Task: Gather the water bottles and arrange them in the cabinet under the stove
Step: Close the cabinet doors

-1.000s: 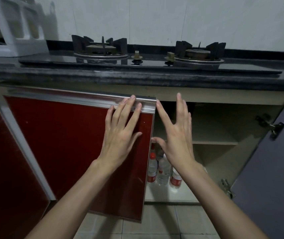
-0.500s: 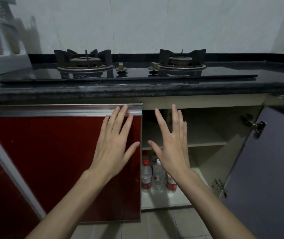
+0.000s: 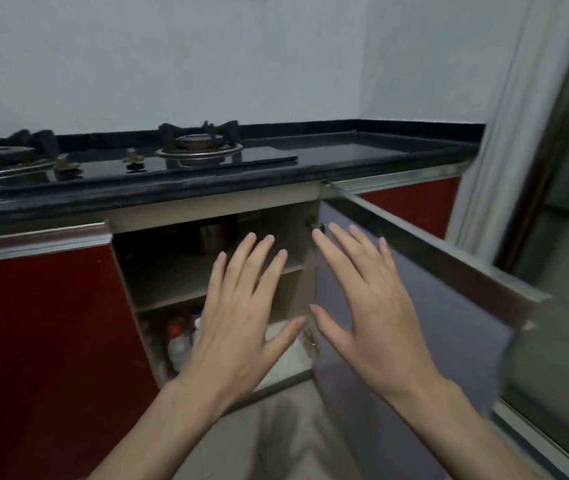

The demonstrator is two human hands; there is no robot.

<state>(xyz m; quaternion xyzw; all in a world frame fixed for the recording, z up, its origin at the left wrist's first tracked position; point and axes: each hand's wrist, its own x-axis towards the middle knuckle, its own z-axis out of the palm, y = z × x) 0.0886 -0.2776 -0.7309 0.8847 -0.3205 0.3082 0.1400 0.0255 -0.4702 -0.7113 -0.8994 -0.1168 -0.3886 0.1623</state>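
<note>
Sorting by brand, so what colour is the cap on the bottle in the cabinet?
Red: the bottle's cap, seen in the head view.

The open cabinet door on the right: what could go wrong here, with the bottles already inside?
1. The open door juts into the floor space beside the right hand; a knee or hip may knock it.
2. The bottles stand crowded at the left of the bottom shelf, half hidden behind the left hand; a blind reach may topple them.
3. Both hands hold nothing, so the door might swing freely.
</note>
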